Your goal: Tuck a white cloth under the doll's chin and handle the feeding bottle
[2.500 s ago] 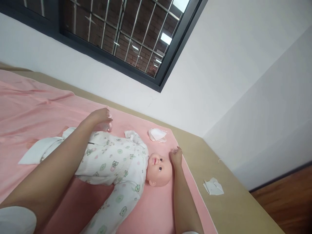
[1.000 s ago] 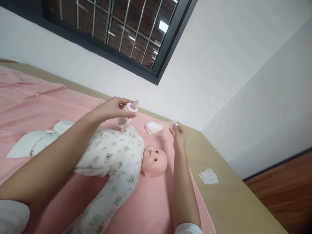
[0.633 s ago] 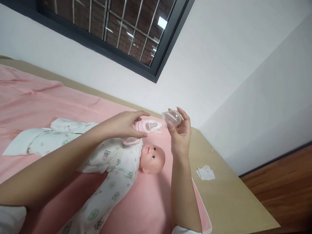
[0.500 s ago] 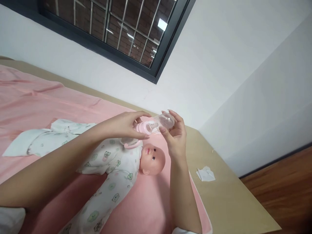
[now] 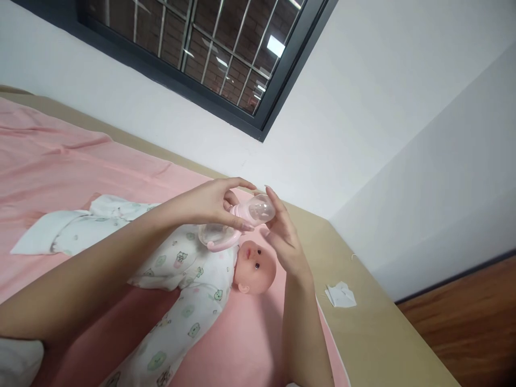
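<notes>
My left hand [image 5: 220,204] is wrapped round a clear baby bottle [image 5: 213,235] near its pink collar. A curved pink handle [image 5: 221,243] sticks out below the fingers. The transparent bottle cap [image 5: 263,208] sits over the nipple end, against the collar. My right hand [image 5: 284,231] curves round the cap's rounded end, fingers above and thumb below. Beneath the bottle lies a baby doll [image 5: 256,267], face up, in a white suit [image 5: 201,287] with green and brown animal prints. My left forearm hides part of its body.
A pink blanket [image 5: 237,333] covers much of the wooden tabletop [image 5: 374,338]. A folded white tissue [image 5: 341,295] lies right of the blanket. Behind stand a white wall [image 5: 322,134] and a dark-framed window [image 5: 258,126] with bars.
The cap has moved left, from ahead of the nipple to over it, against the collar. My right hand has followed it, its fingers now straighter. The view has shifted slightly.
</notes>
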`<state>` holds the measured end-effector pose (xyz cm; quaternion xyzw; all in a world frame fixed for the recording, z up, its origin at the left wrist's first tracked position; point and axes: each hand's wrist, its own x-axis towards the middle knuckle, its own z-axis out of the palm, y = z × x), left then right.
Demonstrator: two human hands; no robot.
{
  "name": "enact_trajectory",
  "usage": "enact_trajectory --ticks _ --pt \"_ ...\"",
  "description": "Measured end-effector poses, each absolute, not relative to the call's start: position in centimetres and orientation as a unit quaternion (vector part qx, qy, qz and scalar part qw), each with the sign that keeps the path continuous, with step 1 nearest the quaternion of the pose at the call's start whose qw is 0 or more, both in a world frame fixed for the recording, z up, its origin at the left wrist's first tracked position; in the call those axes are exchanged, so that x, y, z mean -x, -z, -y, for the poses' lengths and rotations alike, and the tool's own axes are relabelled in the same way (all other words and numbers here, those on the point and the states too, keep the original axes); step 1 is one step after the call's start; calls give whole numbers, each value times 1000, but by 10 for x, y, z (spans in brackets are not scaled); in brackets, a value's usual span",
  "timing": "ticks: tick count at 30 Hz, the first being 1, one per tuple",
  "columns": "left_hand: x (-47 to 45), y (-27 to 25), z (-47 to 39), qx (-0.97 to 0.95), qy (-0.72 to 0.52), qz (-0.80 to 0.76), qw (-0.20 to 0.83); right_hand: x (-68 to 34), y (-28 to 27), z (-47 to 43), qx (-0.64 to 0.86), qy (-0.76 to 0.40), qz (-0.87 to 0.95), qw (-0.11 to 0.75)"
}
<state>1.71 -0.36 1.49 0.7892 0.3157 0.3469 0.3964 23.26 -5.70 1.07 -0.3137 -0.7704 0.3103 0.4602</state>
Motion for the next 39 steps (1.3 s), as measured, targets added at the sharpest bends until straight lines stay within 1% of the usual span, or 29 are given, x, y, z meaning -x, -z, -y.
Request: enact_trajectory --ticks 2,4,7,10,13,16,21,26,30,36,39 --pt "-18 -14 2 -785 -344 -319 406 -236 -10 58 314 -328 781 428" --pt "-19 -14 2 -783 -347 -328 400 -235 -6 58 315 -349 778 417" --pt "-22 -15 5 -783 -363 -341 371 -222 5 53 312 -366 754 446" --pt "-22 -17 9 -787 -384 -367 313 -205 16 46 310 -371 721 496" --pt "-22 -18 12 -797 -378 -383 275 -193 22 42 315 -382 690 528" --pt "-22 -19 15 -810 -367 -392 237 -190 24 42 321 -387 672 544" --pt "-22 -19 17 -831 -338 -418 144 -187 29 38 313 -403 669 541" --pt "-18 -17 16 -831 -311 -437 149 -178 40 33 322 -392 655 561" --pt "-21 -18 18 -828 -335 -422 155 -178 39 35 303 -401 653 567" --pt "-25 -17 19 -837 -344 -413 99 -179 29 42 292 -388 652 583" --pt "-22 -17 19 -841 -346 -404 102 -177 28 44 301 -372 653 587"
